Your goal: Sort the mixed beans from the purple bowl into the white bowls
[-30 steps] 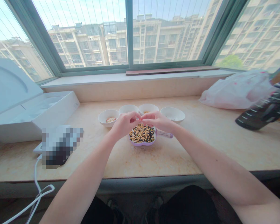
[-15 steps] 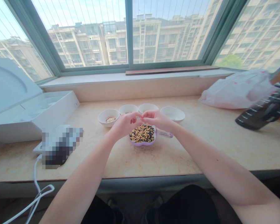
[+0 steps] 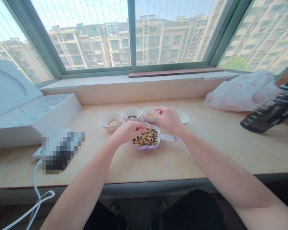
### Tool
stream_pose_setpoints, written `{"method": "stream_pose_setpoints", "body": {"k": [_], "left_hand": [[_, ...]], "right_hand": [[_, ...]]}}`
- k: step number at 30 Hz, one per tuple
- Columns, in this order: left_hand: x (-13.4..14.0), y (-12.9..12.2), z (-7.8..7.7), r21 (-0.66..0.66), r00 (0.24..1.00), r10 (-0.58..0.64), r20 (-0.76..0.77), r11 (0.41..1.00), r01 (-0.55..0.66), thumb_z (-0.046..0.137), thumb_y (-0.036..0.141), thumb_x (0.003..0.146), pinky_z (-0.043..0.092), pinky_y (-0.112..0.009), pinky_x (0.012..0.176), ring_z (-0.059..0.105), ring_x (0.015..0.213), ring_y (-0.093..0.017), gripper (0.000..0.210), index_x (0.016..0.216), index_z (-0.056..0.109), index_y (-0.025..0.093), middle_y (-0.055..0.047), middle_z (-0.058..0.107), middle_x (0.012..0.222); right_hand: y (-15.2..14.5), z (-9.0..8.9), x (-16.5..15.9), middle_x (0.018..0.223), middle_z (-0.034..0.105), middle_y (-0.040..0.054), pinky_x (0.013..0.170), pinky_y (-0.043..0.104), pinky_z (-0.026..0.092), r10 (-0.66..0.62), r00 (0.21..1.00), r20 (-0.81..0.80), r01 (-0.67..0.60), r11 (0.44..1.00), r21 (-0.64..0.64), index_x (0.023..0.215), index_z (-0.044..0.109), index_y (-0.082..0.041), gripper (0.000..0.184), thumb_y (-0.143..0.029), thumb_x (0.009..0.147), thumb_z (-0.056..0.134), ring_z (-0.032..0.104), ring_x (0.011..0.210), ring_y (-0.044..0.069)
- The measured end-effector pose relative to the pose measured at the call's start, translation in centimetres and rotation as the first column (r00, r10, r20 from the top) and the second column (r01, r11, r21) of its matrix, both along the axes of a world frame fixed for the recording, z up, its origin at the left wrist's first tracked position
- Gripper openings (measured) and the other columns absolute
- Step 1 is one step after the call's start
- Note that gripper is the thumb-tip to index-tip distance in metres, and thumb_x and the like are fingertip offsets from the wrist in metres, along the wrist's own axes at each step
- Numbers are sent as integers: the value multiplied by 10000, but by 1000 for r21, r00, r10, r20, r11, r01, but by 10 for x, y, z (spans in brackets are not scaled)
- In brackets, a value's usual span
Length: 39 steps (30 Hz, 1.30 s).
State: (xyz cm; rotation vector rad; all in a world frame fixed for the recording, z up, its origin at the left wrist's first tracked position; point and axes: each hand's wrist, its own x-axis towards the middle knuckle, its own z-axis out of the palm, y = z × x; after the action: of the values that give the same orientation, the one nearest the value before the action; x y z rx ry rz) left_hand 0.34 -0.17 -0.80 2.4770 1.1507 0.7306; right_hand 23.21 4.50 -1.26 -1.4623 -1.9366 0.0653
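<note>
A purple-and-white lobed bowl with a short handle stands in front of me, full of mixed tan, black and green beans. My left hand reaches over its left rim, fingertips drawn together above the beans; whatever they hold is too small to see. Over the right edge of a white bowl with yellow grains, my right hand is pinched; its contents are hidden. To the left are a white bowl of black beans and a white bowl with pale and reddish pieces. A fourth white bowl is partly covered by my right hand.
At left sit an open white box and a blurred-out item with a white cable. A plastic bag and a dark bottle occupy the right side. The window ledge runs behind.
My hands, fingertips together above the beans before, have parted. The right one moved up and right to the yellow-grain bowl; the left one lowered slightly towards the beans.
</note>
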Motion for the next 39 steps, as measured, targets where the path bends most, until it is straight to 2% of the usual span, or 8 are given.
{"method": "stream_pose_setpoints", "body": {"k": [4, 9, 13, 21, 30, 36, 39], "left_hand": [[1, 1, -3, -22, 1000, -9, 27, 1000, 9, 658, 203, 840, 446, -264, 617, 612, 643, -166, 122, 833, 776, 232, -19, 709, 720], [7, 0, -8, -1, 996, -35, -77, 999, 35, 611, 206, 884, 492, -290, 720, 671, 801, -197, 175, 887, 784, 235, -39, 762, 941], [11, -1, -9, 39, 985, -29, -167, 999, 36, 570, 186, 903, 506, -311, 770, 676, 863, -214, 227, 950, 785, 242, -45, 750, 1008], [12, 0, -14, 28, 983, -50, -177, 998, 56, 538, 98, 854, 499, -306, 764, 648, 840, -206, 308, 975, 778, 249, -41, 709, 951], [14, 3, -14, -42, 972, -56, -229, 998, 48, 547, 130, 872, 454, -310, 725, 641, 853, -213, 232, 906, 751, 235, -42, 726, 961], [14, 4, -16, -69, 983, -47, -179, 997, 35, 596, 86, 784, 403, -288, 628, 590, 708, -183, 184, 755, 704, 232, -11, 691, 812], [14, 5, -17, -68, 977, -29, -212, 998, 15, 594, 116, 800, 391, -281, 602, 568, 668, -168, 155, 737, 685, 224, -10, 681, 781]], "right_hand": [[3, -2, 3, 1043, 776, 116, 862, 353, 488, -25, 999, 47, 26, 999, -19, 1130, 746, -147, 305, -192, 913, 537, 704, 933, 254], [-1, 0, -2, 903, 771, 82, 786, 337, 483, -2, 999, 35, 4, 999, -39, 1091, 761, -179, 273, -264, 920, 566, 692, 812, 231], [-6, 4, -7, 873, 767, 76, 742, 323, 471, 34, 999, 23, -33, 998, -44, 1005, 778, -191, 232, -300, 914, 594, 678, 769, 217], [-14, 11, -12, 814, 773, 48, 678, 289, 459, 196, 981, -12, -196, 970, -145, 928, 785, -199, 194, -311, 900, 629, 675, 712, 188], [-18, 11, -16, 832, 776, 56, 660, 289, 442, 228, 974, -7, -226, 958, -178, 914, 788, -195, 211, -322, 902, 621, 671, 714, 188], [-18, 10, -17, 863, 775, 61, 670, 295, 432, 244, 970, 4, -241, 957, -160, 908, 793, -205, 205, -300, 903, 611, 664, 739, 193], [-18, 9, -17, 874, 774, 65, 674, 292, 428, 256, 967, 5, -252, 955, -158, 917, 791, -197, 211, -293, 909, 603, 658, 745, 188]]}}
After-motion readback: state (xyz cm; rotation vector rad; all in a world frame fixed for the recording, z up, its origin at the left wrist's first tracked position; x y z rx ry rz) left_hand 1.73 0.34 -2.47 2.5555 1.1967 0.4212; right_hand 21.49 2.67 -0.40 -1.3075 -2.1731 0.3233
